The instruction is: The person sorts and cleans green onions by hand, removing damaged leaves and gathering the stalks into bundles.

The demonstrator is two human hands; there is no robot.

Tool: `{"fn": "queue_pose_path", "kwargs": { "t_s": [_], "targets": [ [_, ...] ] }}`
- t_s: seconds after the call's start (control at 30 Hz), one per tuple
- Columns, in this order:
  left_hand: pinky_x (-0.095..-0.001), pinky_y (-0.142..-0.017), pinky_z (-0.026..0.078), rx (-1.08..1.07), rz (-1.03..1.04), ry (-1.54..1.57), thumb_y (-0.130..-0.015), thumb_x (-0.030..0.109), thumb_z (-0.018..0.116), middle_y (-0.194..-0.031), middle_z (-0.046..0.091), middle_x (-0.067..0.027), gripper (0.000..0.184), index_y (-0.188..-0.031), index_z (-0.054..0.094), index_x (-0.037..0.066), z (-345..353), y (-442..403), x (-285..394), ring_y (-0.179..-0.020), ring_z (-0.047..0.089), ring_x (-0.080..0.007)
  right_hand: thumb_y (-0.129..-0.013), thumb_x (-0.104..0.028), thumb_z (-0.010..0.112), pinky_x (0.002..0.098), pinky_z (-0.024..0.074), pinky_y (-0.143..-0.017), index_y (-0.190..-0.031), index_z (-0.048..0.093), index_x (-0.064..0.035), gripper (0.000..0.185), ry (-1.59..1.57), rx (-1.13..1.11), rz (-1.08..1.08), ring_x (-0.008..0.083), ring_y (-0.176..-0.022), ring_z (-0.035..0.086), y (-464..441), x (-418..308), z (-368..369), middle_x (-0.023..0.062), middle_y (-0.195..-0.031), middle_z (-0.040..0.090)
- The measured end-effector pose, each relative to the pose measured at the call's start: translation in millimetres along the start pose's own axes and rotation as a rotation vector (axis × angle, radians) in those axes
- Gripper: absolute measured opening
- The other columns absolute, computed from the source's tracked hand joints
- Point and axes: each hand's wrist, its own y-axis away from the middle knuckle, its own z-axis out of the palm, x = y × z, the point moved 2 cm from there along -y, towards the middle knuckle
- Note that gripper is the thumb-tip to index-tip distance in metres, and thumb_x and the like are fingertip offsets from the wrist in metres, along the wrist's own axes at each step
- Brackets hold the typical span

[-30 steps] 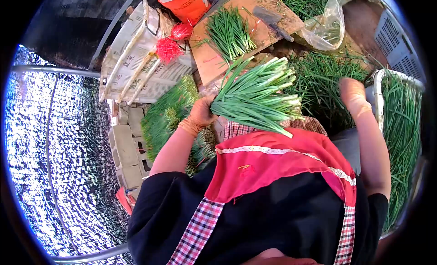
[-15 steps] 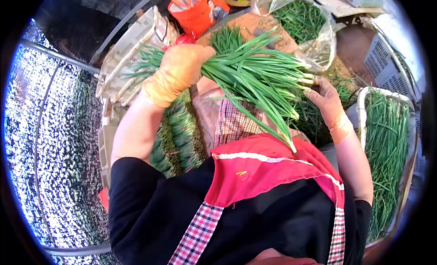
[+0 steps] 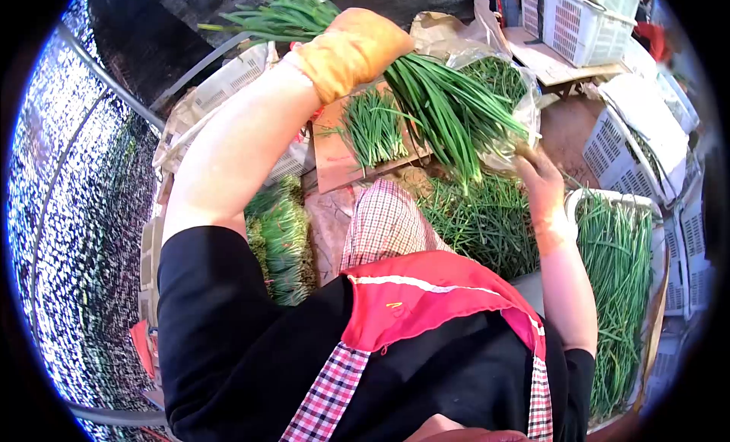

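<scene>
My left hand (image 3: 356,53), in an orange glove, is closed round the middle of a long bunch of garlic chives (image 3: 445,100), raised ahead of me. The leaf tips stick out to the left; the pale stem ends point right. At those stem ends is my right hand (image 3: 541,187), its fingers pinched together, though the exact contact is hard to make out. Beneath the bunch, a smaller bunch of garlic chives (image 3: 374,130) lies on a reddish-brown board (image 3: 333,162). Close to my right hand, a loose pile of garlic chives (image 3: 479,221) lies beside my lap.
Bundled chives (image 3: 287,240) are stacked at my left. A crate (image 3: 660,206) full of chives stands at my right. A clear plastic bag (image 3: 525,100) holds more greens beyond the board. White crates (image 3: 582,28) are stacked at the back right.
My left hand has moved up and right with the bunch, which has swung away from my apron. My right hand has lowered slightly. More of the board and smaller bunch shows.
</scene>
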Motion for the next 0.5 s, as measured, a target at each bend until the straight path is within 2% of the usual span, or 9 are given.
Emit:
{"fn": "queue_pose_path", "kwargs": {
  "t_s": [0.07,0.13,0.2,0.23,0.27,0.37,0.4,0.43,0.5],
  "targets": [
    [-0.043,-0.068,0.05,-0.019,-0.014,0.093,-0.075,0.026,0.056,-0.077,0.063,-0.0189,0.022,-0.084,0.067,0.009,8,-10,-3,-0.076,0.063,-0.0348,-0.082,-0.016,0.062,0.0268,0.0399,-0.092,-0.115,0.057,0.0036,0.038,0.21,0.05,0.212,0.0162,-0.103,0.054,-12,55,-48,0.0113,-0.112,0.059],
    [-0.0422,-0.067,0.051,0.003,0.043,0.069,-0.074,0.023,0.056,-0.076,0.063,-0.0182,0.021,-0.085,0.067,0.009,6,-29,10,-0.075,0.064,-0.0341,-0.079,-0.016,0.065,0.0308,0.0357,-0.098,-0.123,0.05,0.0047,0.051,0.13,0.157,0.091,0.0192,-0.112,0.049,-19,7,-39,0.0128,-0.122,0.053],
    [-0.0404,-0.064,0.052,0.039,0.192,0.019,-0.073,0.019,0.055,-0.075,0.064,-0.0167,0.02,-0.085,0.067,0.007,4,-48,32,-0.072,0.065,-0.0326,-0.07,-0.02,0.073,0.0357,0.0218,-0.108,-0.139,0.026,0.0029,0.087,-0.007,-0.197,-0.284,0.0249,-0.13,0.03,-22,-67,5,0.0173,-0.14,0.034],
    [-0.0396,-0.062,0.053,0.063,0.266,-0.008,-0.073,0.016,0.055,-0.075,0.065,-0.016,0.02,-0.085,0.068,0.006,3,-53,39,-0.071,0.065,-0.0318,-0.066,-0.021,0.077,0.0362,0.0227,-0.108,-0.14,0.023,0.001,0.094,0.073,-0.268,-0.34,0.0245,-0.131,0.03,-29,-87,19,0.016,-0.141,0.033],
    [-0.0409,-0.059,0.053,0.319,0.317,-0.041,-0.07,0.014,0.057,-0.074,0.065,-0.0149,0.019,-0.082,0.068,0.005,-14,-42,51,-0.07,0.066,-0.0298,-0.062,-0.022,0.08,0.0367,0.0236,-0.107,-0.142,0.021,-0.001,0.102,0.148,-0.336,-0.401,0.0242,-0.131,0.029,-35,-108,33,0.0148,-0.141,0.032],
    [-0.032,-0.089,0.041,0.638,0.455,-0.267,-0.057,0.016,0.061,-0.065,0.065,-0.0021,0.007,-0.06,0.066,0.012,-28,-54,82,-0.07,0.062,-0.0171,-0.062,-0.018,0.08,0.034,0.039,-0.096,-0.131,0.039,-0.0009,0.083,-0.025,-0.624,-0.078,0.02,-0.114,0.047,-57,-104,53,0.0095,-0.124,0.05],
    [-0.0345,-0.096,0.038,0.658,0.483,-0.339,-0.057,0.016,0.059,-0.062,0.064,-0.0006,0.006,-0.056,0.064,0.014,-32,-59,87,-0.074,0.062,-0.0167,-0.062,-0.017,0.08,0.0326,0.0438,-0.091,-0.126,0.046,-0.001,0.074,-0.1,-0.721,0.053,0.0177,-0.107,0.053,-60,-99,57,0.0068,-0.116,0.056],
    [-0.0353,-0.1,0.034,0.695,0.44,-0.305,-0.06,0.017,0.058,-0.068,0.065,-0.001,0.007,-0.058,0.065,0.014,-35,-61,88,-0.076,0.063,-0.0167,-0.062,-0.013,0.078,0.03,0.0478,-0.083,-0.116,0.053,-0.0019,0.061,-0.277,-0.685,0.035,0.0147,-0.092,0.059,-55,-100,59,0.0034,-0.102,0.062],
    [-0.0372,-0.106,0.028,0.892,0.411,-0.226,-0.065,0.018,0.057,-0.083,0.066,-0.0038,0.009,-0.067,0.065,0.014,-34,-59,89,-0.086,0.062,-0.0174,-0.068,-0.012,0.074,0.0301,0.0478,-0.081,-0.113,0.056,-0.0025,0.049,-0.288,-0.634,0.026,0.0149,-0.088,0.06,-56,-93,57,0.0029,-0.099,0.063]
  ]
}}
